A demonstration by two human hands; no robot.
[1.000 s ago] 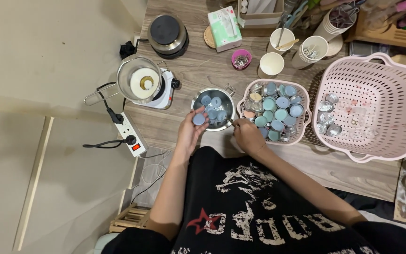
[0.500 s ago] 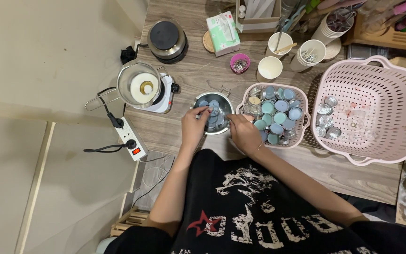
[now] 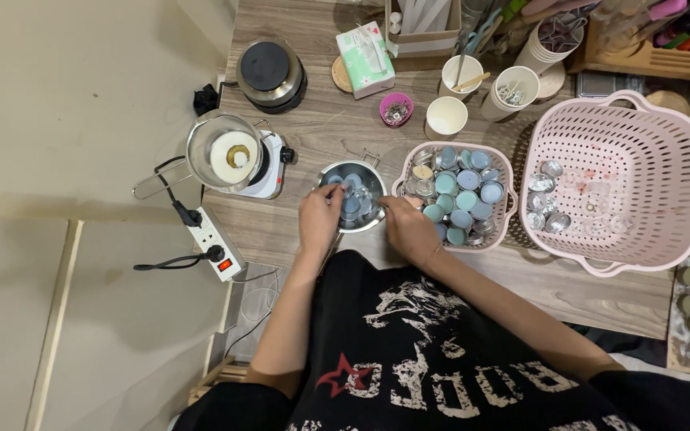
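**Both hands at the small metal pot of tealights**

A small metal pot [image 3: 352,195] filled with pale blue tealights is set on the wooden table [image 3: 321,136], just in front of the person. The left hand [image 3: 321,217] is held over the pot's near left rim, fingers curled downward into it; something small appears to be pinched at the fingertips, though what exactly cannot be told. The right hand [image 3: 409,227] is placed at the pot's right side, between the pot and a small pink basket [image 3: 505,209]; its fingers are bent, and whether anything is gripped cannot be told.

The small pink basket, just right of the pot, is packed with blue and teal tealights [image 3: 457,191] in metal cups. Further right, a large pink basket [image 3: 640,231] is seen with a few empty metal cups [image 3: 545,199] along its left side. To the left of the pot, a hotplate with a metal pan of white wax [image 3: 229,156] is placed, and near the table's edge a white power strip [image 3: 213,239]. Paper cups [image 3: 446,116] are set behind the baskets.
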